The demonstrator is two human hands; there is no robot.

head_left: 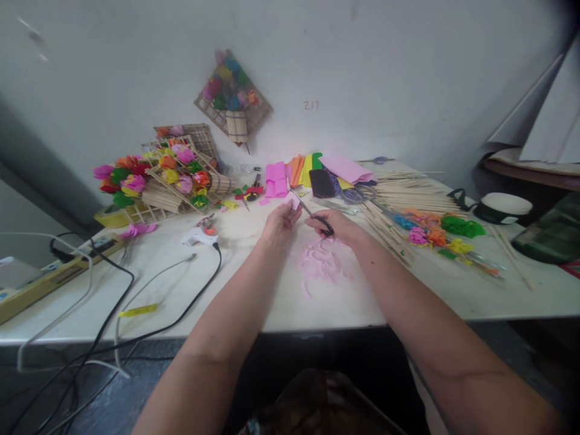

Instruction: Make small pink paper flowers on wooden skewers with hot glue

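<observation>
My left hand (281, 221) is closed on a small piece of pale pink paper (293, 200), held up over the middle of the table. In my right hand (335, 226) is a pair of black-handled scissors (323, 225), their blades pointing up and left at the paper. Whether the blades touch the paper I cannot tell. Beneath the hands lies a loose heap of pale pink paper scraps (321, 263). Folded bright pink paper (275, 180) rests just beyond my left hand, and a dark phone (321, 183) lies behind the scissors.
Bamboo lattices with paper flowers (167, 172) are piled at the left. In front of them lie a white glue gun (199, 237) and its black cord. Thin sticks (403, 190) and loose paper flowers (437, 235) spread across the right. A power strip (58, 272) lines the left edge.
</observation>
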